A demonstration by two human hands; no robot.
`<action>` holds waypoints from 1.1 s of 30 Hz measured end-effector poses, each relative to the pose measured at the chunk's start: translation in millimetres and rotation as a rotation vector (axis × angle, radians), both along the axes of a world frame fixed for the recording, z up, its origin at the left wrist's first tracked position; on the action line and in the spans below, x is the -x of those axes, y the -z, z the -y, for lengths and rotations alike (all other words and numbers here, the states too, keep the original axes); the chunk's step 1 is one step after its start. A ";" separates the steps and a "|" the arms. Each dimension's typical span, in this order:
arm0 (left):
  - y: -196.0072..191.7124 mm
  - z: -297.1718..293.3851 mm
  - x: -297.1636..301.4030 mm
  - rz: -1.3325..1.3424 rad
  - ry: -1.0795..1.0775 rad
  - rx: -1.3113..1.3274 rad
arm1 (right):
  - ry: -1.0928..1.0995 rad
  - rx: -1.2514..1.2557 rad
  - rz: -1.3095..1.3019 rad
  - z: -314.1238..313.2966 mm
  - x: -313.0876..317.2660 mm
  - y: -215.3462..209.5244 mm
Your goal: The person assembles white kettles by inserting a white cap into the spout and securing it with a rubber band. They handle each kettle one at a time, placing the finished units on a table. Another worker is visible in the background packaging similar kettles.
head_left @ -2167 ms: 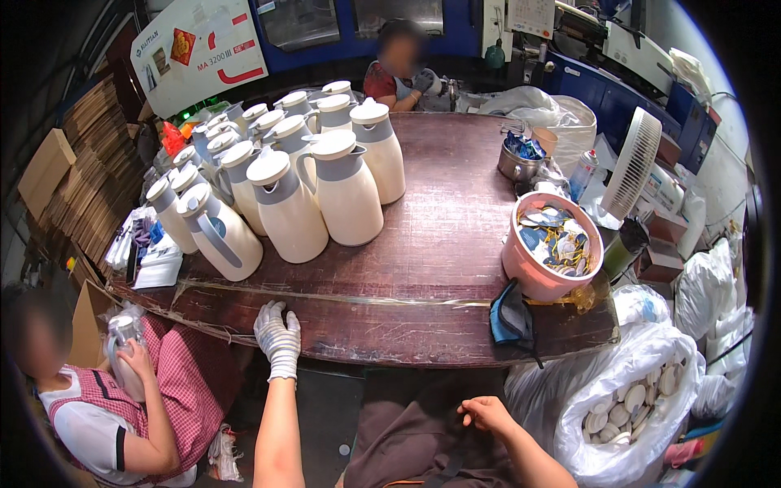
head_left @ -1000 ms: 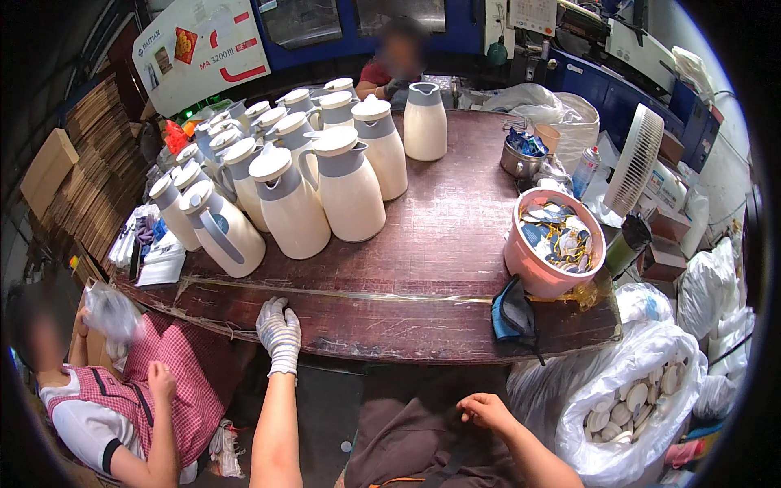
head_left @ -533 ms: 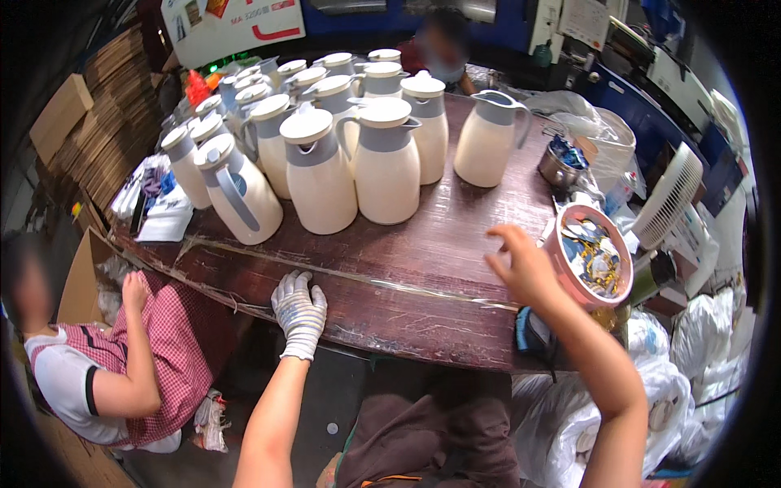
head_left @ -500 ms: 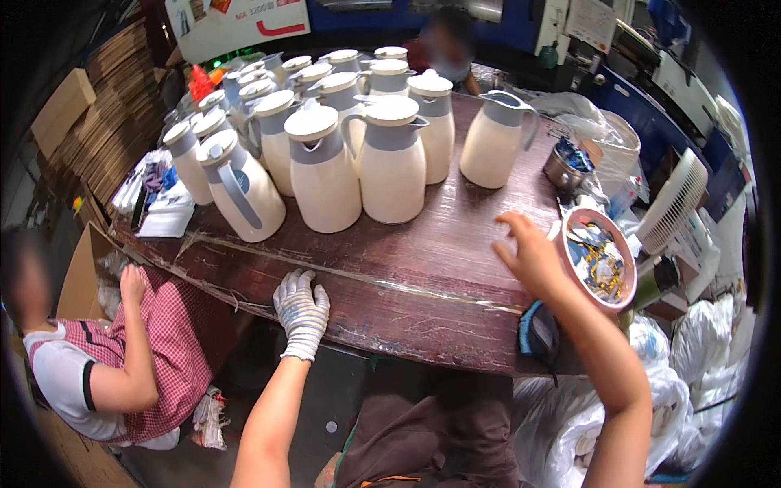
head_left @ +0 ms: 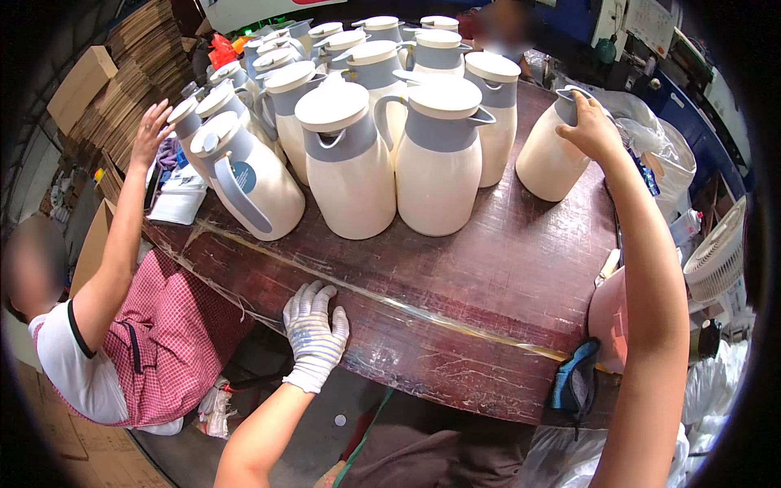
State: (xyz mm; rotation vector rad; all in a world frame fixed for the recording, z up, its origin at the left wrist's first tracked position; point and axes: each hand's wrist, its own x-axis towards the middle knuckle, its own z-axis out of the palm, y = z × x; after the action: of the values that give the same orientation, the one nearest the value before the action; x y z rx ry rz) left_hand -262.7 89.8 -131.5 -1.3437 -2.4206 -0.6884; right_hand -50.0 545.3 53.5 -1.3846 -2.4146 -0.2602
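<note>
My bare right hand (head_left: 595, 132) reaches across the table and grips the top of a lidless cream vacuum jug (head_left: 551, 161) with a grey neck. That jug stands upright, apart from the others; its handle is hidden behind my hand. On the near edge of the table rests my left hand (head_left: 316, 333), in a white knitted glove, fingers stretched out and holding nothing. Several more cream jugs stand in a group at the middle and left, among them a lidded jug (head_left: 439, 171) with its grey spout to the right and a jug (head_left: 259, 191) showing its grey handle.
At the left a person in a red checked apron (head_left: 175, 325) raises a hand (head_left: 153, 134) beside the jugs. Another person (head_left: 500, 32) is behind the table. A pink tub (head_left: 608, 313) and a blue-black pouch (head_left: 576, 378) are beside my right arm. Stacked cardboard (head_left: 134, 89) stands far left.
My right hand has moved forward from above the table near the tub to the lidless jug's top. The person at left has raised an arm toward the jugs. The view has shifted.
</note>
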 end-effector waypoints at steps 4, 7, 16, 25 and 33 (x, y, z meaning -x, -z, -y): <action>4.5 -0.9 1.5 -0.001 0.006 -0.017 | 0.070 -0.034 -0.149 40.7 -25.6 1.1; 6.8 -2.1 1.7 -0.014 0.013 -0.044 | 0.010 -0.013 -0.156 81.1 -59.6 -3.4; -113.0 36.9 -117.8 0.774 0.728 -0.235 | -0.764 0.062 -0.266 393.0 -208.5 -19.9; -98.0 103.8 -192.7 1.483 0.749 0.002 | -0.218 0.313 -0.453 453.2 -376.9 67.7; -108.4 128.7 -241.2 1.196 0.815 0.400 | 0.847 0.322 -0.050 466.2 -568.9 155.7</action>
State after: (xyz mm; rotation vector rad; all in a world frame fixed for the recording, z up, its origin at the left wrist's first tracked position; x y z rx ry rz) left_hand -21.5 -38.9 -23.1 -2.7320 -2.8062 -1.6371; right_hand 518.9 79.2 -102.2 -2.4665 -1.7389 -0.0265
